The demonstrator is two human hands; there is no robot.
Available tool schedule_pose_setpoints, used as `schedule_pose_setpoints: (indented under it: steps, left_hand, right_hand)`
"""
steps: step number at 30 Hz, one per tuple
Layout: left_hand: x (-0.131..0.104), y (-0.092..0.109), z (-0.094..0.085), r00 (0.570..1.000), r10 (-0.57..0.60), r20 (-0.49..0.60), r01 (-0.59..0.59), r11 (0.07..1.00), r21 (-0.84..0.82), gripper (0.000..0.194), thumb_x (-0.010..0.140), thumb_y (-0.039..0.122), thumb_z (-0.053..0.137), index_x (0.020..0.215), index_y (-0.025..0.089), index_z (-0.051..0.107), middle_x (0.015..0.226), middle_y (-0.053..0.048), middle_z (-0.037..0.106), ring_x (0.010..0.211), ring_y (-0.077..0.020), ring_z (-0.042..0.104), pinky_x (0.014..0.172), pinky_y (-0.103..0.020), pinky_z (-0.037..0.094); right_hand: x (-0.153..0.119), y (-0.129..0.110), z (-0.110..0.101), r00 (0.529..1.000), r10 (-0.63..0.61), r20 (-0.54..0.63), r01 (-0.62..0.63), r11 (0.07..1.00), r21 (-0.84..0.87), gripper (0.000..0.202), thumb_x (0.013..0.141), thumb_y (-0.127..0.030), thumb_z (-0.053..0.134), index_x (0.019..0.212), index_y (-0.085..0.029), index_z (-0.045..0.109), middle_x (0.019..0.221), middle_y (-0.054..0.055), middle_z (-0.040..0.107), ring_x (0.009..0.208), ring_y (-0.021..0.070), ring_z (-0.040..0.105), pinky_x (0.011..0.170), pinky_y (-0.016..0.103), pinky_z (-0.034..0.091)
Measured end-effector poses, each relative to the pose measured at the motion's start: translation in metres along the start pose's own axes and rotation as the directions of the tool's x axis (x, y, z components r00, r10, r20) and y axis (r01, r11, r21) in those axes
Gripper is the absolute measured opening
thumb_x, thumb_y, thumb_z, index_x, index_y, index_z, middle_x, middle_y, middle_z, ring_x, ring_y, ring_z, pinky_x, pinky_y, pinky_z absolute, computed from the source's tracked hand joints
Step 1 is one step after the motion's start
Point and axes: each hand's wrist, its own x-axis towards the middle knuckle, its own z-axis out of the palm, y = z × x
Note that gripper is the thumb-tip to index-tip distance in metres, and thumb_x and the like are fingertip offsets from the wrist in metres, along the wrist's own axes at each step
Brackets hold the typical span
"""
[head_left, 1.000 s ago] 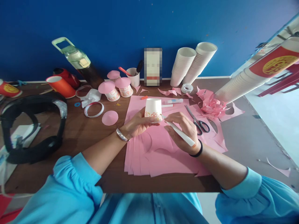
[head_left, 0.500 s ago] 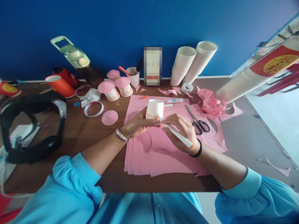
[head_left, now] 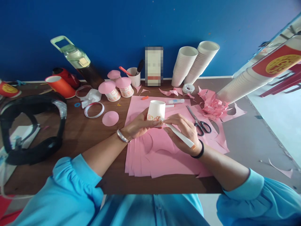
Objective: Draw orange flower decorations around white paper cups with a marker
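A white paper cup [head_left: 156, 109] with orange and red flowers drawn near its lower edge is held above the pink paper sheets [head_left: 138, 157]. My left hand [head_left: 139, 125] is closed around the cup's lower left side. In my right hand [head_left: 183, 133] is a white marker [head_left: 180, 136] with an orange end, gripped like a pen. The marker's tip meets the decorated band of the cup; my fingers partly hide the exact contact. Beyond the cup lie an orange marker cap [head_left: 145, 98] and a glue stick [head_left: 176, 101]. Scissors [head_left: 199, 123] rest right of my right hand.
Several cups with pink cone tops [head_left: 123, 83] stand back left, near a bottle [head_left: 77, 58]. Tall white cup stacks [head_left: 184, 64] are against the blue wall. Crumpled pink scraps [head_left: 213, 105] and a tape roll [head_left: 188, 88] lie right. A black headset-like frame [head_left: 60, 125] sits left.
The cup has turned slightly in my left hand, and its drawn flowers sit a little differently. My right hand and the marker have barely shifted.
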Motion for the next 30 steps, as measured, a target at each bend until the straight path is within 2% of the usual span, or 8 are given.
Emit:
schedule_pose_setpoints:
  steps: [5,14,21,30]
  left_hand:
    - [0.0001,-0.0009,-0.0007,1.000,0.005,0.013,-0.005,1.000,-0.004,0.053,0.077,0.023,0.095,0.122,0.021,0.067,0.100,-0.004,0.076,0.094,-0.0187,0.072,0.086,-0.033,0.058]
    - [0.0002,0.0003,-0.0006,1.000,0.011,0.025,-0.012,1.000,0.011,0.044,0.078,0.023,0.094,0.115,0.018,0.070,0.102,-0.005,0.074,0.093,-0.0169,0.071,0.083,-0.030,0.059]
    - [-0.0001,0.0017,0.0001,0.999,0.007,0.032,-0.007,1.000,0.021,0.041,0.079,0.023,0.093,0.112,0.017,0.070,0.101,-0.005,0.074,0.093,-0.0162,0.070,0.082,-0.029,0.058]
    - [0.0004,-0.0010,-0.0011,0.999,0.024,0.029,-0.024,1.000,0.014,0.045,0.079,0.023,0.093,0.117,0.019,0.068,0.101,-0.006,0.075,0.094,-0.0191,0.072,0.084,-0.033,0.057]
  right_hand:
    - [0.0016,-0.0003,-0.0005,1.000,0.001,-0.013,-0.001,1.000,0.011,0.018,0.104,-0.017,0.064,0.120,-0.024,0.065,0.099,0.006,0.077,0.086,0.0201,0.075,0.074,0.034,0.064]
    - [0.0036,-0.0026,-0.0028,0.999,0.028,-0.018,-0.029,1.000,-0.012,0.018,0.102,-0.014,0.064,0.118,-0.023,0.064,0.098,0.006,0.078,0.086,0.0195,0.075,0.076,0.032,0.064]
    - [0.0033,-0.0035,-0.0037,0.998,0.069,-0.008,-0.069,0.998,-0.011,0.012,0.104,-0.017,0.063,0.114,-0.024,0.066,0.097,0.005,0.077,0.086,0.0202,0.076,0.074,0.034,0.064]
    - [0.0028,-0.0051,-0.0011,0.999,0.038,-0.001,-0.038,0.999,0.000,0.016,0.104,-0.016,0.062,0.118,-0.024,0.064,0.098,0.005,0.077,0.084,0.0196,0.074,0.074,0.033,0.063]
